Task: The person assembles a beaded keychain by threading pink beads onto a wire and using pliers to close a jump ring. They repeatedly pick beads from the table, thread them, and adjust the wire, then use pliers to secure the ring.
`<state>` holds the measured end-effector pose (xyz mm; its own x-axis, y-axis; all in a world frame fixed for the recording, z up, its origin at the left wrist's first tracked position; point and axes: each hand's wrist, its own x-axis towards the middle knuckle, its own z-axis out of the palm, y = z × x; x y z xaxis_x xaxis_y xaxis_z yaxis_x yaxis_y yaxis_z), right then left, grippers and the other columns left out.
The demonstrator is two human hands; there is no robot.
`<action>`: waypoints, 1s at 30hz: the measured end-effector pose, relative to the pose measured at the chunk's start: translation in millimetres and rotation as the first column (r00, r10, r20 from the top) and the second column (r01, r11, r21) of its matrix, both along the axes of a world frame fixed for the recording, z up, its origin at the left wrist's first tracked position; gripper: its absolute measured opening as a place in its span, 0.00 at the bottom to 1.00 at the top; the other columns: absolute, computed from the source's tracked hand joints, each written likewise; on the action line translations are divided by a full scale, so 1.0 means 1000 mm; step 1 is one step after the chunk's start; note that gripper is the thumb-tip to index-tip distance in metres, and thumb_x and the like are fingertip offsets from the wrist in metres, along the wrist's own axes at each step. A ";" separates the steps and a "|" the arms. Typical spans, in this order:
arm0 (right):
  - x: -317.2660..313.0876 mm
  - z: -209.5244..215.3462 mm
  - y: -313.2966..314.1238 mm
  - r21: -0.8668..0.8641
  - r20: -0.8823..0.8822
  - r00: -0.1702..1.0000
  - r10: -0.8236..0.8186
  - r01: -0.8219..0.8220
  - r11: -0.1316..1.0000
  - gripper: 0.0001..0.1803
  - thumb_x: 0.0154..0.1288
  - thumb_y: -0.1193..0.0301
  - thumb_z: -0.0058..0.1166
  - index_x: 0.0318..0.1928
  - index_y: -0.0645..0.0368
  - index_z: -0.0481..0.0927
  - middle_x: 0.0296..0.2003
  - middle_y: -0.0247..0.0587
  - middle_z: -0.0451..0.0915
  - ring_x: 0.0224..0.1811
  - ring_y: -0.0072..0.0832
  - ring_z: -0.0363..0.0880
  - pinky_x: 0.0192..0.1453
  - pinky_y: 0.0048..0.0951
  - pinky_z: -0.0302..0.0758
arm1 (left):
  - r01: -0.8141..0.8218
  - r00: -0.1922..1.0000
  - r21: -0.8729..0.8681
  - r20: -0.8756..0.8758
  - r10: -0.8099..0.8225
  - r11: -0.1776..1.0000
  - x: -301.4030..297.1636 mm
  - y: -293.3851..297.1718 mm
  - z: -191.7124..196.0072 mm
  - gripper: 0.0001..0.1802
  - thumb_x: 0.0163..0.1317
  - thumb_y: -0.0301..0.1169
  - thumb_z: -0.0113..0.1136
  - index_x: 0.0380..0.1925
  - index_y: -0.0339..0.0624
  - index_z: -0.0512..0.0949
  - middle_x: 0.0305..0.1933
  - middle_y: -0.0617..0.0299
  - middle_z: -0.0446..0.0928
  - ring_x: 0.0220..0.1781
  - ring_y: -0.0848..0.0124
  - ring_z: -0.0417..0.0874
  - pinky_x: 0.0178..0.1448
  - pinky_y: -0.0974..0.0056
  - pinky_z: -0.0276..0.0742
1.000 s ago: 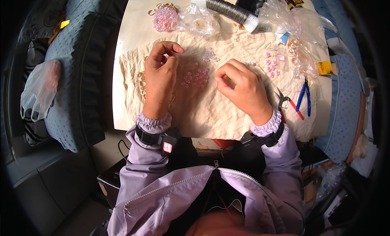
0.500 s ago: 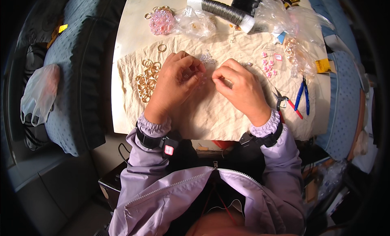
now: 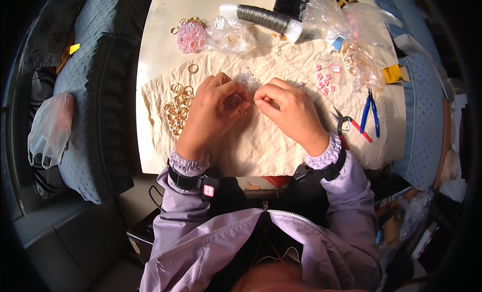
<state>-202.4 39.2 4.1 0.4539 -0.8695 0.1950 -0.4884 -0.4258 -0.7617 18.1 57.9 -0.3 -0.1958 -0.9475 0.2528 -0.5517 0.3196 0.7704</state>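
Note:
My left hand (image 3: 213, 113) is closed, thumb and fingers curled round a small cluster of clear, faintly pink beads (image 3: 232, 100) that shows partly in its grip. Close beside it, my right hand (image 3: 290, 111) pinches with thumb and index finger; what it holds, if anything, is too small to make out. The fingertips of the two hands are a short gap apart. Just beyond them, loose clear beads (image 3: 247, 77) lie on the beige cloth (image 3: 261, 151). To the left of my left hand is a heap of gold rings (image 3: 178, 110).
At the right lie blue-handled pliers (image 3: 370, 113), red-handled cutters (image 3: 351, 125) and pink beads (image 3: 324, 83). Farther back are a pink beaded ball (image 3: 191, 37), a spool of dark wire (image 3: 263, 17) and clear plastic bags (image 3: 326, 15). A blue padded seat (image 3: 424, 121) flanks the table.
My right hand has come closer to my left, narrowing the gap between the fingertips. The left hand keeps its grip. The whole view has shifted slightly.

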 end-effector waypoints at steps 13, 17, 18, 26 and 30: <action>0.000 -0.006 0.000 -0.016 0.026 0.998 -0.064 0.064 0.998 0.04 0.72 0.76 0.67 0.43 0.61 0.84 0.38 0.42 0.84 0.35 0.36 0.86 0.42 0.38 0.81 | 0.007 0.986 -0.099 0.165 0.009 0.995 -0.006 -0.002 0.000 0.11 0.55 0.25 0.82 0.37 0.39 0.88 0.39 0.58 0.81 0.45 0.57 0.83 0.49 0.55 0.80; 0.000 -0.006 0.000 0.026 0.031 0.994 -0.101 0.101 0.995 0.05 0.72 0.74 0.68 0.42 0.60 0.84 0.38 0.41 0.85 0.36 0.35 0.86 0.43 0.37 0.82 | 0.004 0.992 -0.124 0.125 0.012 0.992 -0.009 -0.003 -0.002 0.12 0.52 0.26 0.82 0.36 0.41 0.88 0.38 0.58 0.82 0.44 0.53 0.83 0.50 0.52 0.80; 0.000 -0.006 0.000 0.036 0.036 0.994 -0.103 0.102 0.994 0.05 0.72 0.74 0.68 0.42 0.60 0.84 0.38 0.41 0.85 0.36 0.35 0.87 0.43 0.36 0.82 | -0.001 0.993 -0.118 0.116 0.014 0.993 -0.010 -0.003 -0.002 0.12 0.52 0.26 0.81 0.36 0.41 0.88 0.38 0.58 0.82 0.44 0.53 0.83 0.50 0.52 0.80; 0.001 -0.004 0.000 0.007 0.093 0.992 -0.086 0.086 0.996 0.06 0.73 0.71 0.67 0.43 0.57 0.83 0.39 0.40 0.85 0.39 0.40 0.89 0.45 0.42 0.84 | -0.002 0.982 -0.145 0.189 0.030 0.989 -0.011 -0.003 0.000 0.11 0.50 0.22 0.78 0.35 0.41 0.87 0.38 0.58 0.82 0.44 0.54 0.83 0.51 0.52 0.80; 0.002 -0.001 0.001 -0.081 0.110 0.994 -0.017 0.026 0.996 0.07 0.73 0.73 0.66 0.47 0.57 0.83 0.42 0.39 0.86 0.41 0.37 0.89 0.46 0.38 0.84 | 0.001 0.993 -0.168 0.120 0.020 0.986 -0.013 -0.004 0.000 0.11 0.52 0.21 0.75 0.36 0.39 0.86 0.39 0.56 0.81 0.45 0.54 0.82 0.50 0.53 0.80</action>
